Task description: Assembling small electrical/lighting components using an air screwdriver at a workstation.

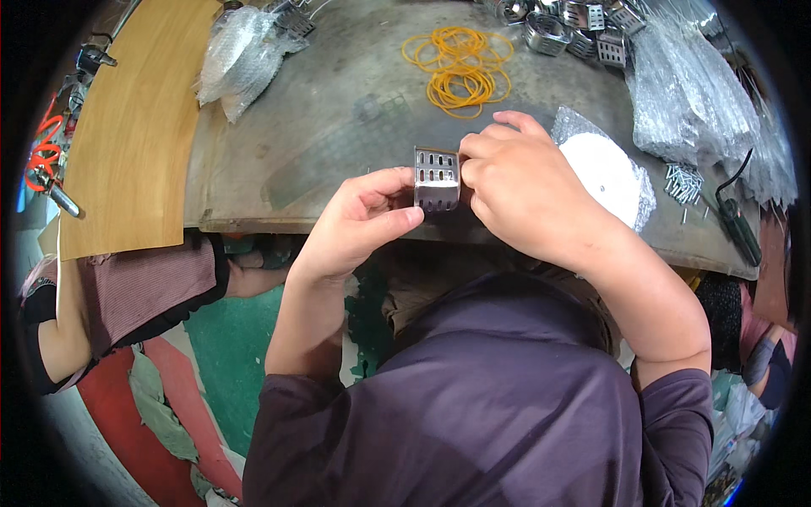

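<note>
Above the near edge of the table, my left hand (367, 211) grips a small shiny metal holder with slotted holes (437, 179) between thumb and fingers. My right hand (515, 182) is at the holder's right side, its fingers curled and pressed together. Whatever those fingertips pinch is hidden behind the hand. Beside my right wrist lies a round white disc (601, 176) on bubble wrap. Farther back is a loose pile of yellow rubber bands (460, 72).
More metal holders (583, 29) are heaped at the back right, beside bubble wrap sheets (688, 93). Screws (683, 183) and a black-handled tool (737, 224) lie at the right. A wooden board (139, 127) covers the left side. Other people sit on both sides.
</note>
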`<state>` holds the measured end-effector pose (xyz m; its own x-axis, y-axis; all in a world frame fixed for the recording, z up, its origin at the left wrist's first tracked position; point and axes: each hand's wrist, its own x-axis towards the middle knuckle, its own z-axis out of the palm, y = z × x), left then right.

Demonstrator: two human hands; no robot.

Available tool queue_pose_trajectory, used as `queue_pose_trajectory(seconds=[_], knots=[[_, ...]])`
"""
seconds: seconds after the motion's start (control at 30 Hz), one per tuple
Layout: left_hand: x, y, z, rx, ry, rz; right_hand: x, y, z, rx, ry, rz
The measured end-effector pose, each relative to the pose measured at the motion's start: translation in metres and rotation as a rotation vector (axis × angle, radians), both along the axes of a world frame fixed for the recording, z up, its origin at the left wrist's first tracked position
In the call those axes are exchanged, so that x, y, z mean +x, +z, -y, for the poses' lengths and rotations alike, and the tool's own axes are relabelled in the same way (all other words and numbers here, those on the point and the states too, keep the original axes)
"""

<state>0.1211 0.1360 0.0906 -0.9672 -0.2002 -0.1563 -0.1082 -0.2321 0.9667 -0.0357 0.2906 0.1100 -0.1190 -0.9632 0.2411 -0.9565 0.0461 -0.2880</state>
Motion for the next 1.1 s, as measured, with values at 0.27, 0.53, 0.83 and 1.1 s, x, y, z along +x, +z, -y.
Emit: queue_pose_trajectory(seconds=[0.27,0.53,0.83,1.1], knots=[[0.002,-0.001,0.000,-0.119,0.019,0.040,0.004,-0.002,-0.003,-0.156,0.003,0.155],[0.003,-0.001,0.002,-0.189,0.051,0.036,-0.014,0.002,-0.022,-0.080,0.000,-0.005],[-0.035,0.044,-0.025,-1.488,-0.064,-0.272,-0.021,-0.003,-0.093,0.135,-0.324,-0.008],[-0.063,0.033,-0.034,-1.180,-0.259,-0.214,-0.031,-0.018,-0.123,-0.001,-0.242,-0.020]])
